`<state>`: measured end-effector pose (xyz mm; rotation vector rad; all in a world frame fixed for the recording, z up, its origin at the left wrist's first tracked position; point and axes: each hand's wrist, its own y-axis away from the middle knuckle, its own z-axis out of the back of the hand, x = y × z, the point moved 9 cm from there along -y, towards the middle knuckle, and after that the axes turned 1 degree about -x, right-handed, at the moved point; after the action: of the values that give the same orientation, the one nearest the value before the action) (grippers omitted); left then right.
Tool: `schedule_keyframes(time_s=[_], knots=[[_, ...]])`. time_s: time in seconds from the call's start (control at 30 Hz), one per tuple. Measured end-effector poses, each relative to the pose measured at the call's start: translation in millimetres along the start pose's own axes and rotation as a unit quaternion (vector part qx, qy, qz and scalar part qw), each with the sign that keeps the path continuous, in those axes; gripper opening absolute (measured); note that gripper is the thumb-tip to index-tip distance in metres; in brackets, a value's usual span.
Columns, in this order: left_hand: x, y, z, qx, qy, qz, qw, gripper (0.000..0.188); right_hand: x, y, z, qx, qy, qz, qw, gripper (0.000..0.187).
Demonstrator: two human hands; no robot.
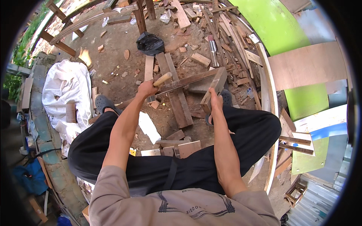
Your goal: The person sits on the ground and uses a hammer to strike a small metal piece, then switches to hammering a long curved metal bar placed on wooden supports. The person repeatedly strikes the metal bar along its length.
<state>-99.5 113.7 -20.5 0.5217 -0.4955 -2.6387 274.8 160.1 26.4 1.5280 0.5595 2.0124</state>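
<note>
My left hand (146, 89) is closed round a tool with a pale, rounded wooden handle (163, 79). The handle's end sticks out past my fist, and the tool's working end cannot be made out. My right hand (215, 99) grips a short wooden piece (215, 83), set at an angle to a long narrow board (188, 80). That board slants across in front of me, between my feet. Beneath it, wooden planks (179, 107) lie on the ground. A grey block-like shape (203, 86) is partly hidden behind the wood in my right hand.
A black plastic bag (150, 43) lies beyond the planks. Wood scraps (201, 59) and a metal cylinder (213, 52) litter the ground at the far right. On the left rests a white sack (68, 88); short wood offcuts (188, 149) lie close before me.
</note>
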Motion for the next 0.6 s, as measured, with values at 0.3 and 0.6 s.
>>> schedule_keyframes(time_s=[0.3, 0.6], knots=[[7.8, -5.1, -14.4, 0.009, 0.024, 0.029, 0.999, 0.038, -26.7, -113.7, -73.5, 0.148, -0.152, -0.011, 0.977, 0.067], [1.9, 0.7, -7.7, -0.019, 0.015, 0.022, 0.999, 0.033, -0.4, -214.7, -68.7, 0.160, -0.215, -0.026, 0.963, 0.060]])
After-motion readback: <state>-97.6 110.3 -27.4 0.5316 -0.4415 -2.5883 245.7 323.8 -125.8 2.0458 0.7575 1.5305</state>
